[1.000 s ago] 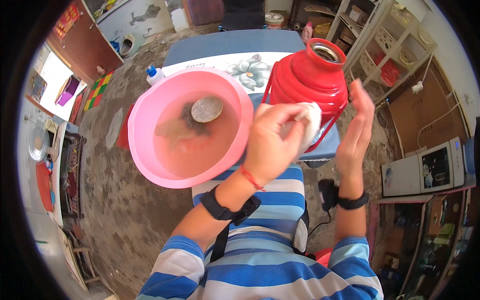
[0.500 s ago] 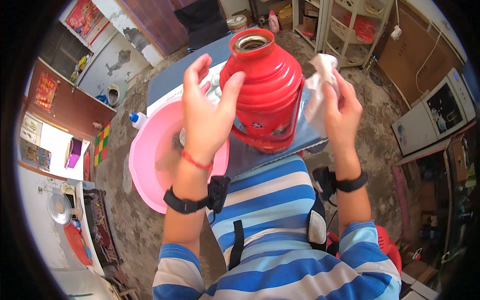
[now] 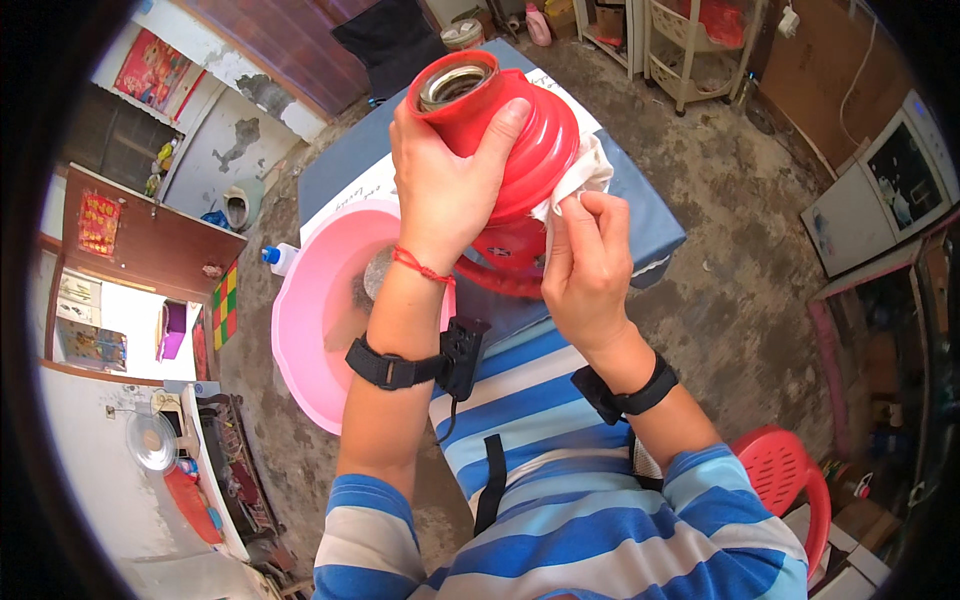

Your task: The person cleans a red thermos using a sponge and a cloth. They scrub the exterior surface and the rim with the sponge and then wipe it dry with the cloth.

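Note:
A red thermos flask (image 3: 545, 130) with ridged shoulders and an uncovered metallic mouth stands tilted on the table. My left hand (image 3: 450, 185) is wrapped round its neck, thumb across the front. Against the flask's right side, my right hand (image 3: 595, 255) pinches a white cloth (image 3: 585, 178), which touches the red body. To the left sits a pink basin (image 3: 305, 320), partly hidden behind my left forearm; a round greyish metallic thing (image 3: 377, 272) shows inside it. The lower part of the flask is partly covered by my hands.
The table has a blue-grey top (image 3: 640, 215) with a white printed sheet on it. A white bottle with a blue cap (image 3: 280, 258) stands beside the basin. Behind are a black chair (image 3: 385, 45) and a shelf rack (image 3: 690, 55). A red plastic chair (image 3: 780, 475) is at lower right.
My left hand has gone from open beside the flask to gripping its neck. The flask now leans left. My right hand has brought the cloth leftward against its side.

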`<state>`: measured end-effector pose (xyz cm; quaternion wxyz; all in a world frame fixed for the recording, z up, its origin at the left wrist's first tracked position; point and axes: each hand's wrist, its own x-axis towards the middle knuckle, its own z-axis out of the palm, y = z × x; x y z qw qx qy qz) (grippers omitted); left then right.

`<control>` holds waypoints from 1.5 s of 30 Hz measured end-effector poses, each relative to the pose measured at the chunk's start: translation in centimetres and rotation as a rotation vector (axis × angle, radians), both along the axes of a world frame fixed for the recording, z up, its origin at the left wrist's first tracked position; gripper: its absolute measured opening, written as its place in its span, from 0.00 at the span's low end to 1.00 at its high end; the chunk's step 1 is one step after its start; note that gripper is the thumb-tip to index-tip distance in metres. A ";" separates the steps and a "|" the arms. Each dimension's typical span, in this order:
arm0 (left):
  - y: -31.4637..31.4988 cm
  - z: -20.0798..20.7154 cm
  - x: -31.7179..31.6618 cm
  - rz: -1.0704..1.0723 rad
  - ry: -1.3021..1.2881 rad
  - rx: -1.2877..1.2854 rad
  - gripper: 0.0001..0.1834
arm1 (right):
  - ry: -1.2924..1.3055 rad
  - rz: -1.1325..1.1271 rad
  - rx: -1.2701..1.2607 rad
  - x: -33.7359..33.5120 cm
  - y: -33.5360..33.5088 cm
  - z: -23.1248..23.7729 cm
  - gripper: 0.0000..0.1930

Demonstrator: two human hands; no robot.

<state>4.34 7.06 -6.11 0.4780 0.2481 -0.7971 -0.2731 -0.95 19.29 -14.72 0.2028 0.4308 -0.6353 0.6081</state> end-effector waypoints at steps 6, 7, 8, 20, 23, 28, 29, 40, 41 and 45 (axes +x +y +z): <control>-0.1 0.2 0.2 -0.009 0.007 0.055 0.32 | 0.034 0.108 -0.019 0.8 0.8 -1.0 0.16; -0.1 0.3 0.1 -0.012 0.003 0.054 0.32 | 0.050 0.050 -0.028 0.2 0.6 -0.9 0.16; -0.2 0.4 0.3 -0.025 0.013 0.068 0.32 | 0.009 0.021 -0.043 -0.3 0.0 -0.6 0.15; -0.4 0.4 -0.1 -0.041 0.016 0.070 0.32 | -0.030 0.076 -0.040 1.4 0.0 -0.2 0.16; -0.7 0.1 -0.2 -0.034 0.016 0.075 0.34 | -0.027 0.016 -0.039 1.0 -0.4 0.6 0.14; -0.1 -0.3 -0.4 0.084 -0.008 -0.037 0.27 | -0.065 -0.071 0.014 1.6 -0.6 0.4 0.12; 0.0 -0.3 -0.3 0.092 -0.002 -0.032 0.27 | -0.018 -0.086 0.039 1.8 -0.5 0.1 0.12; -2.1 0.7 1.0 -0.024 -0.248 0.043 0.53 | 0.385 0.028 0.112 3.4 -1.2 0.0 0.16; -2.2 0.8 1.1 -0.016 -0.245 0.047 0.53 | 0.388 0.037 0.113 3.7 -1.6 0.4 0.16; -2.0 1.0 1.0 0.009 -0.277 0.053 0.54 | 0.528 -0.019 0.274 4.4 -3.2 1.4 0.19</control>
